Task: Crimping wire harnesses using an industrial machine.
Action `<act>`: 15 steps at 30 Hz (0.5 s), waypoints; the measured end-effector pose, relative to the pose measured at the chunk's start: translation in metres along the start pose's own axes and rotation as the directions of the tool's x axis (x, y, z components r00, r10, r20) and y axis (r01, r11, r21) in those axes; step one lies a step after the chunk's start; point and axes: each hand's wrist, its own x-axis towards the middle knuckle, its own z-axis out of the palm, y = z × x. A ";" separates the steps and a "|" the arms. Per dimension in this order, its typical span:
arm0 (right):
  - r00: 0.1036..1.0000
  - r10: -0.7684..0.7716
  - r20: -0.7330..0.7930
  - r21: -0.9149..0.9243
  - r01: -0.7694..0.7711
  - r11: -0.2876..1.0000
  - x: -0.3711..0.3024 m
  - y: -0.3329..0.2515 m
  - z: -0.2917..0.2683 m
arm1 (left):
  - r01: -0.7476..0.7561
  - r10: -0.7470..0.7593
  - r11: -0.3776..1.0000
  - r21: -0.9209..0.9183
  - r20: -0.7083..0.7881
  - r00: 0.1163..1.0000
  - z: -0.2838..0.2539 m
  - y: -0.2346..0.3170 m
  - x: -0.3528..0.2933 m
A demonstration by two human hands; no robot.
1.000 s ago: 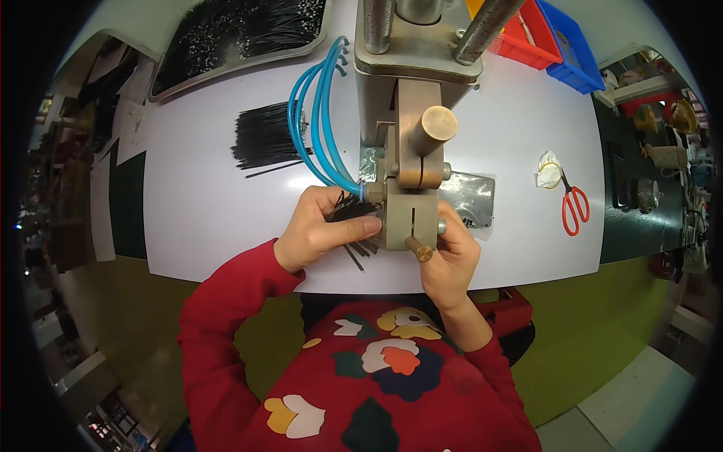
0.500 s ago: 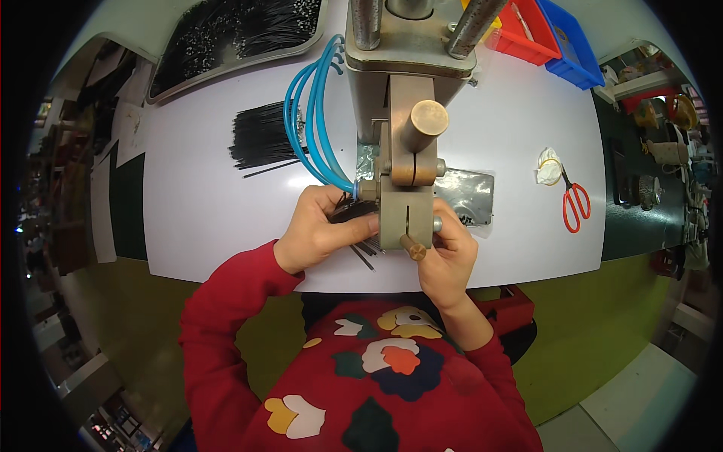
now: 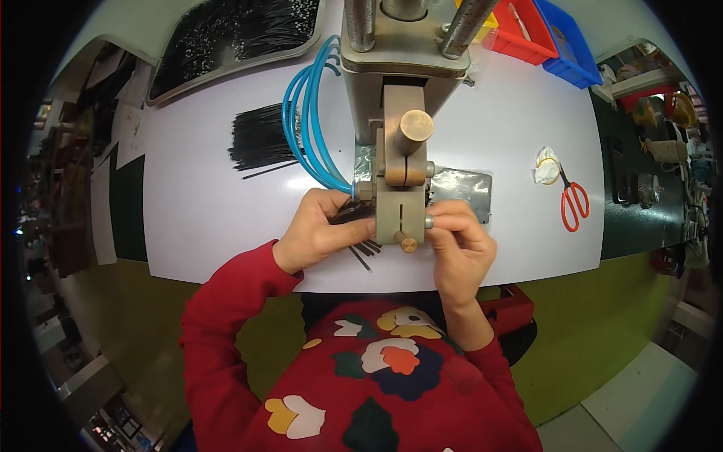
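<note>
White tabletop [image 3: 527, 252] | black wires [image 3: 352, 214] pinched in left hand [image 3: 312, 231], ends jutting nearside | right hand [image 3: 463, 252] curled, contents unclear

Bright middle, murky rim
Tabletop [image 3: 527, 245] is nicely lit, glare's caught by the grey pouch [image 3: 468, 187], outer edges get bent

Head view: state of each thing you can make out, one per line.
Left-hand grip: closed on black strands
Right-hand grip: fingers bent, at machine head's right side; hold unclear
Blue tubes: arched
Strand pile: lying flat
Tray: loaded with black strands
Scissors: lying flat; blades unclear
Grey bag: lying flat
Red bin: open-topped
Blue bin: open-topped
</note>
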 end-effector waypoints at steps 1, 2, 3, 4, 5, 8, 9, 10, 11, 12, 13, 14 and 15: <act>0.998 -0.044 -0.049 0.013 0.045 0.999 0.000 0.001 -0.006 | -0.027 0.027 0.999 -0.035 -0.006 1.000 0.001 -0.002 0.001; 0.998 -0.046 -0.052 0.008 0.046 0.999 0.000 0.001 -0.013 | -0.054 0.053 0.996 -0.071 -0.011 0.999 0.003 -0.003 0.001; 0.993 -0.056 -0.108 0.016 0.058 0.998 0.000 0.001 -0.020 | -0.081 0.079 0.991 -0.107 -0.018 0.997 0.005 -0.004 0.002; 0.985 -0.064 -0.163 0.022 0.069 0.997 0.000 0.000 -0.029 | -0.080 0.079 0.991 -0.111 -0.012 0.997 0.006 -0.004 0.002; 0.973 -0.072 -0.218 0.028 0.080 0.996 0.000 -0.001 -0.037 | -0.077 0.074 0.991 -0.114 -0.029 0.997 0.006 -0.003 0.001; 0.981 -0.091 -0.170 -0.160 0.064 0.985 0.003 -0.007 -0.060 | -0.077 0.071 0.989 -0.123 -0.059 0.996 0.006 -0.002 0.001; 0.984 -0.098 -0.152 -0.252 0.058 0.966 0.002 -0.009 -0.066 | -0.089 0.082 0.989 -0.117 -0.065 0.995 0.006 -0.003 0.003; 0.981 -0.109 -0.160 -0.264 0.064 0.962 0.002 -0.011 -0.070 | -0.104 0.097 0.988 -0.112 -0.068 0.993 0.006 -0.005 0.005; 0.988 -0.127 -0.090 -0.410 0.080 0.909 0.002 -0.014 -0.072 | -0.121 0.114 0.987 -0.106 -0.067 0.991 0.005 -0.005 0.007; 0.990 -0.137 -0.023 -0.550 0.102 0.829 0.001 -0.018 -0.075 | -0.132 0.129 0.985 -0.109 -0.040 0.991 0.003 -0.007 0.007; 0.990 -0.138 0.038 -0.679 0.127 0.723 0.000 -0.024 -0.078 | -0.119 0.117 0.991 -0.064 -0.044 0.992 0.001 -0.011 0.006; 0.974 -0.197 0.113 -0.755 0.213 0.620 0.001 -0.024 -0.077 | -0.115 0.114 0.993 -0.024 -0.043 0.993 -0.004 -0.016 0.006; 0.951 -0.249 0.182 -0.825 0.286 0.488 0.002 -0.021 -0.076 | -0.112 0.104 0.989 -0.096 -0.083 0.991 -0.005 -0.017 0.004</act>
